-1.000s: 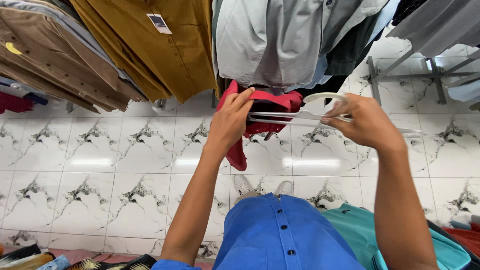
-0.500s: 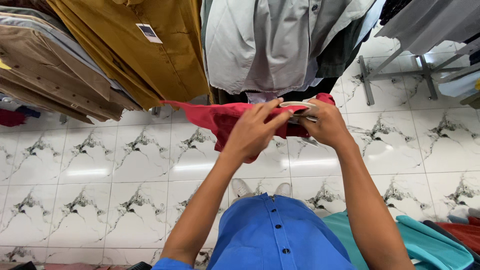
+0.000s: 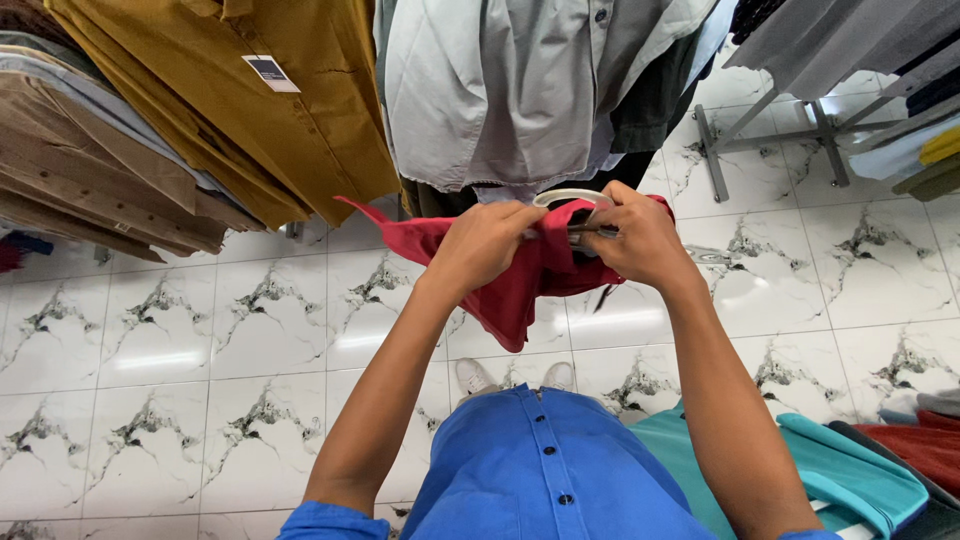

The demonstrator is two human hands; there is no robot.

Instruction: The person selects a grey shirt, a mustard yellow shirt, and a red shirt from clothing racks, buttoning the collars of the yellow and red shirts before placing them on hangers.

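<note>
Head view: my left hand [image 3: 487,245] and right hand [image 3: 640,240] both pinch one red garment [image 3: 520,285]. One white hanger [image 3: 570,198] pokes out above it, beneath two hanging shirts, mustard [image 3: 250,110] and grey [image 3: 500,90].

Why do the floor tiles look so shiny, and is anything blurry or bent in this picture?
Head view: pale streaks of glare lie on the glossy floor tiles, reflected from lights overhead. The hands, left and right, and the red garment look sharp. The wide lens bends the edges, so the hanging shirts fan outward.

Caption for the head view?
Both hands, left hand and right hand, fit a red garment onto a white hanger.
</note>
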